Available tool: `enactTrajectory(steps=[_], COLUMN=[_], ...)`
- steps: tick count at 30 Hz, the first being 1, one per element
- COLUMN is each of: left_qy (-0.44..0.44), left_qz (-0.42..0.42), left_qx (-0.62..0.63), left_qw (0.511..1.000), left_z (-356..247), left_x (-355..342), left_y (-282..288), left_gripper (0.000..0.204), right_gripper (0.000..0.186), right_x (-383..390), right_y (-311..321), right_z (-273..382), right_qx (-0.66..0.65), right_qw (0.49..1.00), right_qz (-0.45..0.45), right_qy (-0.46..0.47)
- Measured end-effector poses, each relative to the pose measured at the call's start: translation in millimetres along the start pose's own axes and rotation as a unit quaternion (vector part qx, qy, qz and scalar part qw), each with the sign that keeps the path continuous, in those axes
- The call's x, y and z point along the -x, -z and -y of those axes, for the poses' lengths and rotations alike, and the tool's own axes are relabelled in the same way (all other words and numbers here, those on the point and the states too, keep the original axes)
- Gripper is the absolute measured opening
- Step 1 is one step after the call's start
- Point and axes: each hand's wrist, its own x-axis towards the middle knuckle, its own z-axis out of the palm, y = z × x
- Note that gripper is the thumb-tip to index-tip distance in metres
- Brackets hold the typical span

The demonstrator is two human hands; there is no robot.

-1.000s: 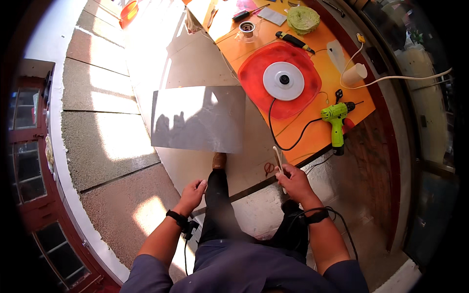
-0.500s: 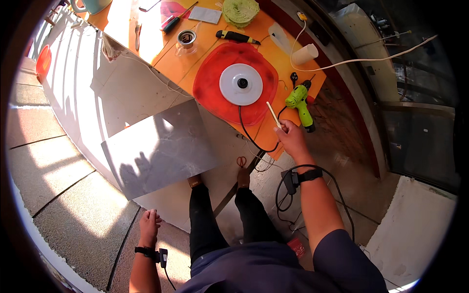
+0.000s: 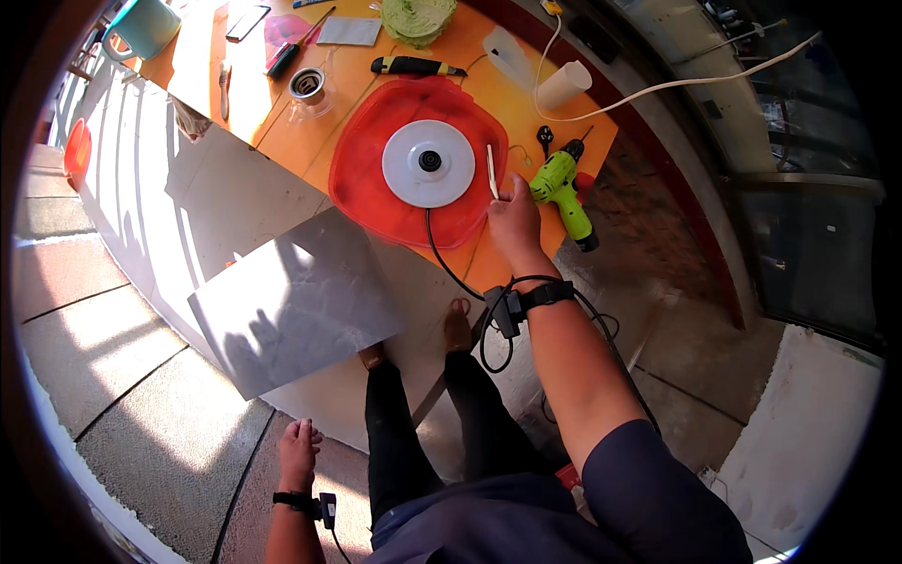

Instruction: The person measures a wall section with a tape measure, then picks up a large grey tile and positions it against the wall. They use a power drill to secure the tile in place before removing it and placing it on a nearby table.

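My right hand (image 3: 515,214) is closed on a pale, thin stick (image 3: 490,169), held over the right side of a red mat (image 3: 360,160) on the orange table (image 3: 268,122). Beside it are a round white electric base (image 3: 404,150) with a black cord (image 3: 435,249) and a green drill (image 3: 561,188). My left hand (image 3: 299,459) hangs low with curled fingers, below a grey sheet (image 3: 301,310); whatever it might hold is too small to make out.
The table also holds a knife (image 3: 418,67), cup (image 3: 308,85), green roll (image 3: 418,19), white cylinder (image 3: 564,83), screwdriver (image 3: 287,56) and teal mug (image 3: 155,33). Red scissors (image 3: 460,305) lie by my feet. A glass-panelled frame (image 3: 813,244) runs along the right.
My right hand has reached forward with the stick to the mat, beside the drill. The view has turned, and my left hand now hangs farther down and to the left.
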Motion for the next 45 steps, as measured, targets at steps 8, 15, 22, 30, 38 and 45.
enactTrajectory(steps=[8,15,22,30,38,45], left_qy=[-0.025,-0.089,-0.140,-0.117,-0.044,-0.049], left_qz=[-0.062,-0.126,-0.212,-0.303,-0.181,-0.140], left_qx=[-0.085,-0.114,-0.261,-0.274,0.098,0.328], left_qw=[0.994,0.981,0.931,0.905,0.978,0.933], left_z=[-10.7,-25.9,-8.5,38.7,43.3,59.3], left_x=[-33.4,-95.2,-172.1,-265.0,-300.0,-297.7], left_y=[22.8,83.6,144.7,185.3,194.3,188.6], left_gripper=[0.027,0.031,0.035,0.057,0.047,0.046], right_gripper=[0.055,0.052,0.035,0.055,0.056,0.051], right_x=[13.2,46.4,158.2,138.5,100.4,93.8], right_y=[8.1,13.2,-26.0,-188.1,-275.7,-293.7], right_z=[-10.2,1.7,-6.1,-134.2,-139.5,-136.0], right_qx=[0.073,0.124,-0.097,-0.077,-0.322,-0.154], right_qw=[0.993,0.980,0.953,0.937,0.880,0.948], right_qz=[0.035,-0.013,0.286,0.332,0.257,0.125], right_qy=[0.088,0.158,0.031,-0.078,-0.235,-0.250])
